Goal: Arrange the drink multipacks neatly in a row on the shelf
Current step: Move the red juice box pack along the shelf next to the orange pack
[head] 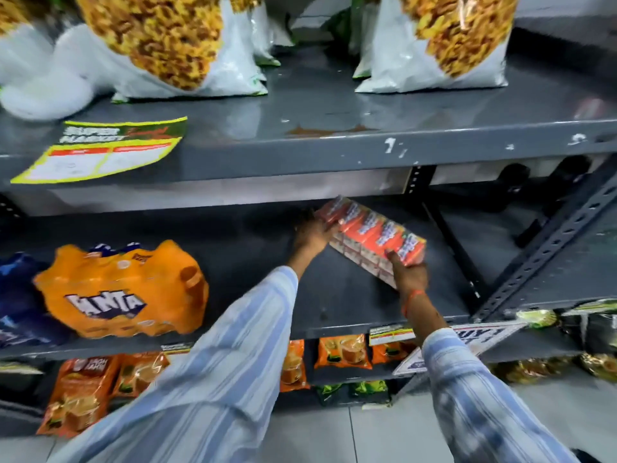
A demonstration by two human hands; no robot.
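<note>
A shrink-wrapped multipack of red-orange drink cartons (374,233) lies slanted over the right part of the dark middle shelf (334,295). My left hand (312,233) grips its far left end. My right hand (409,274) grips its near right end. An orange Fanta multipack (120,292) stands on the left of the same shelf. A dark blue multipack (20,295) sits beside it at the frame's left edge, partly cut off.
Big white snack bags (160,45) stand on the upper shelf, with a yellow price card (103,148) at its edge. Orange pouches (342,350) fill the lower shelf. A slotted diagonal brace (547,242) crosses at the right. Bare shelf shows between the Fanta pack and the cartons.
</note>
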